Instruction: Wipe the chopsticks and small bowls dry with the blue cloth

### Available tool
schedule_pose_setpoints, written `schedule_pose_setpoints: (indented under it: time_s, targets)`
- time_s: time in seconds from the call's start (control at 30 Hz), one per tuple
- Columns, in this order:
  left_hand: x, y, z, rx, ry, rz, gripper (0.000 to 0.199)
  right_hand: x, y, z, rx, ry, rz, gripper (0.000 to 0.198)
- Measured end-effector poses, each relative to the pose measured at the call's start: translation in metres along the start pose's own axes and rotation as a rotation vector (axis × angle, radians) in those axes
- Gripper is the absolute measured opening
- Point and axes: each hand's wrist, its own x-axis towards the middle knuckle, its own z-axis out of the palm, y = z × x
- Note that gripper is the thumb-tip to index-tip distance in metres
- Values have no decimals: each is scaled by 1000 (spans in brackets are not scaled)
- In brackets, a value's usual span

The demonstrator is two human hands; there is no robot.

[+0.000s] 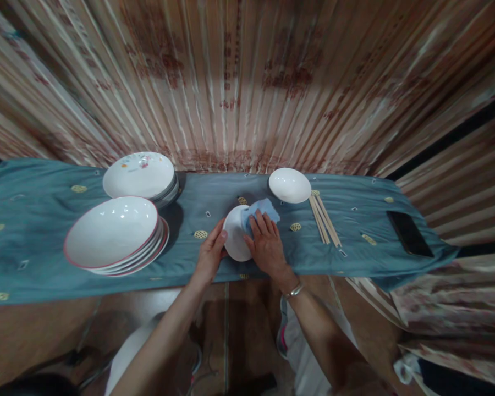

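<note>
A small white bowl [236, 242] is held over the front middle of the cloth-covered table. My left hand [212, 250] grips its left rim, thumb on top and the other fingers partly hidden beneath. A light blue cloth [264, 208] lies against the bowl's upper right edge. My right hand [267, 242] presses that cloth onto the bowl, fingers over the fabric and thumb towards the bowl's inside. Behind and to the right stands another small white bowl [290, 185]. Several wooden chopsticks [325, 220] lie beside it.
At the left is a stack of white red-rimmed bowls [115, 234], with flower-patterned dishes [140, 175] stacked behind it. A black phone [410, 234] lies near the right end of the table [190, 258]. A patterned curtain [247, 82] hangs behind the far edge.
</note>
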Motion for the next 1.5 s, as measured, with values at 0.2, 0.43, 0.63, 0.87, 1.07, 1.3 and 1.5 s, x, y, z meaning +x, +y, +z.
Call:
schedule_pose_setpoints:
  time_s: [0.2, 0.43, 0.63, 0.87, 1.07, 1.3, 1.5]
  targets:
    - [-3, 4, 2, 24, 9, 12, 79, -13, 6, 0, -47, 24, -39, 46]
    - [-5, 8, 4, 8, 27, -1, 84, -30, 0, -1, -27, -19, -84, 42]
    - [-5, 5, 3, 10, 2, 4, 84, -42, -11, 1, 75, -29, -121, 38]
    - [-2, 1, 0, -44, -5, 3, 82, -49, -24, 0, 353, 23, -222, 41]
    - [1, -2, -2, -65, 1, 21, 74, -48, -39, -8, 559, 38, -275, 47]
    - [0, 0, 1, 11, 23, 120, 57, -43, -49, -9, 601, -72, -287, 55]
    - [1, -1, -6, 223, 43, 169, 55, -34, -47, -1, 637, -86, -294, 63]
